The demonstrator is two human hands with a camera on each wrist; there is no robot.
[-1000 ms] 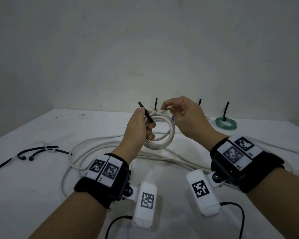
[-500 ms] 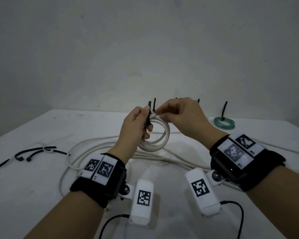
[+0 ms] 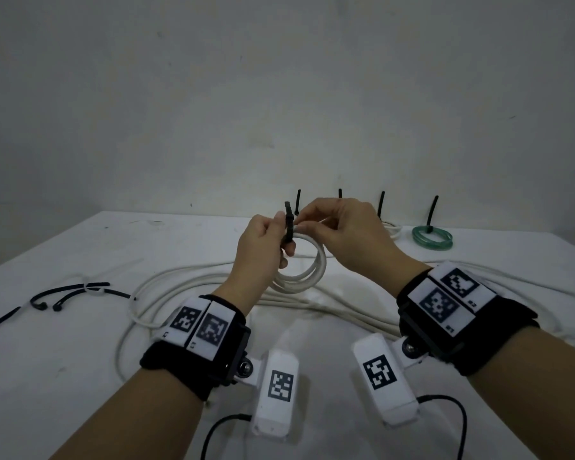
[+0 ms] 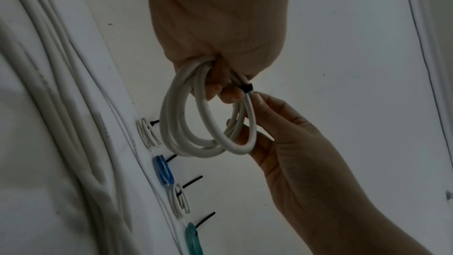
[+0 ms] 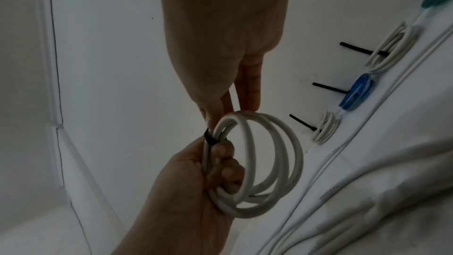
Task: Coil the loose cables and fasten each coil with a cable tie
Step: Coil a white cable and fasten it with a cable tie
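Note:
I hold a small white cable coil [image 3: 307,273] in the air between both hands, above the table. A black cable tie [image 3: 288,224] wraps the coil's strands at the top, its free end standing upright. My left hand [image 3: 264,242] grips the coil with curled fingers right at the tie [image 4: 246,87]; its thumb lies against the tie. My right hand [image 3: 342,232] pinches the coil's [image 4: 208,123] strands just beside the tie, thumb on one side and fingers behind. In the right wrist view the tie [image 5: 210,139] sits just above the left hand's fingers [image 5: 221,150].
Long loose white cable [image 3: 196,280] sprawls on the white table [image 3: 63,376] under my hands. At the back stands a row of tied coils, each with a black tie tail sticking up: white [image 4: 147,135], blue [image 4: 163,170], white [image 3: 392,229], green [image 3: 433,239]. Spare black ties [image 3: 67,292] lie far left.
The tie has swung from slanting to upright against the coil's top. Both hands rose a little and closed in, and the right fingers now pinch next to the tie.

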